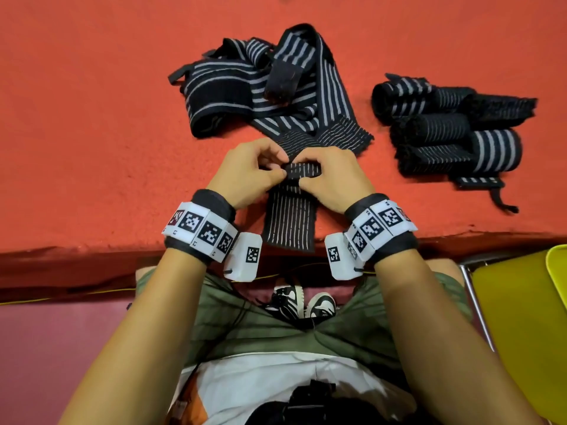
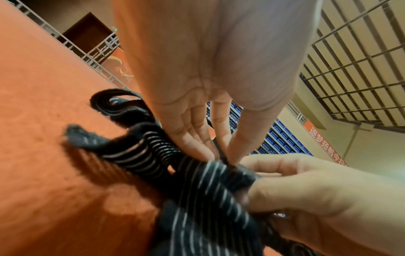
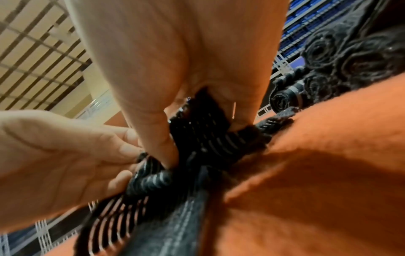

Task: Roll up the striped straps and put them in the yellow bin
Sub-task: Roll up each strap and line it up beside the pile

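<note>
A dark striped strap (image 1: 290,222) lies on the red surface, its near end at the edge. My left hand (image 1: 254,171) and right hand (image 1: 329,176) pinch a small rolled part of it (image 1: 302,171) between them. The left wrist view shows my left hand's fingertips (image 2: 206,152) on the strap's fold (image 2: 219,181). My right hand's thumb (image 3: 162,152) presses the same fold (image 3: 197,138) in the right wrist view. A loose pile of unrolled straps (image 1: 264,84) lies beyond. Several rolled straps (image 1: 445,130) sit at the right. Part of the yellow bin (image 1: 521,317) shows at lower right.
The red cloth surface (image 1: 92,118) ends in a front edge just under my wrists. My lap and shoes are below it. A chair's metal frame (image 1: 472,289) stands beside the yellow bin.
</note>
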Demonstrator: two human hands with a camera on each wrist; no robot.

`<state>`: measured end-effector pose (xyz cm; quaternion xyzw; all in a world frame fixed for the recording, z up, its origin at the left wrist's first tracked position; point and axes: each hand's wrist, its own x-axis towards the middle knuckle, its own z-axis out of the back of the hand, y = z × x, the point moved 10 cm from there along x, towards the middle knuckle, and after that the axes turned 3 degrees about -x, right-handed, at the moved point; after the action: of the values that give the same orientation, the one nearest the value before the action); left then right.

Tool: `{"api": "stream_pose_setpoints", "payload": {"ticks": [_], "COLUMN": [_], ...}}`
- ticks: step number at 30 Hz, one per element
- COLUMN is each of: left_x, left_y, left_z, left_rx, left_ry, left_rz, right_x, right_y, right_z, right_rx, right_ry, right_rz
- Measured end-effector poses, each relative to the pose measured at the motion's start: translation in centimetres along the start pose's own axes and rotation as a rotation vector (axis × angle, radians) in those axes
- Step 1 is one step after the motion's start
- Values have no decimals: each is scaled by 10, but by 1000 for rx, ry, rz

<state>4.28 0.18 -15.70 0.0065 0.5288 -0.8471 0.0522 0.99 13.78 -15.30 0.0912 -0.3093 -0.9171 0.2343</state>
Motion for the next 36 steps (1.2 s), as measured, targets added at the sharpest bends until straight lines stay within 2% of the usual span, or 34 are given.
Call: {"api": "stream_pose_setpoints", "payload": {"ticks": [5, 9, 11, 14, 16, 19, 23, 27, 30, 36], "left_x": [-1, -2, -1, 1, 4, 11, 17, 22, 19, 3], "left_y": [-22, -38, -40, -30, -22, -17, -27, -20, -17, -44], "left_z": [5, 6, 4, 15, 14, -1, 0, 0, 8, 10], "left_rx": [-86, -38, -38, -61, -3, 70, 61, 89, 81, -43], "left_ry": [0, -34, -85, -239, -238, -140, -157, -113, -159, -214], "left_rz": [-94, -200, -203, -152, -116, -72, -124, -65, -60, -225], "right_x": [4, 5, 4, 2, 2, 5, 7, 6, 4, 2], "right_y": [-6, -7, -7, -18, -26, -25, -16, -15, -23, -26], "right_z": [40, 58, 63, 70, 72, 72, 70, 68, 71, 76], "right_rx": [310, 471, 505, 534, 558, 549, 531, 560, 558, 531], "right_ry": [-268, -365, -400, -467, -488, -479, -455, -437, -483, -531], "right_rz": [-1, 5, 2, -47, -91, -109, -98, -92, -128, -159]}}
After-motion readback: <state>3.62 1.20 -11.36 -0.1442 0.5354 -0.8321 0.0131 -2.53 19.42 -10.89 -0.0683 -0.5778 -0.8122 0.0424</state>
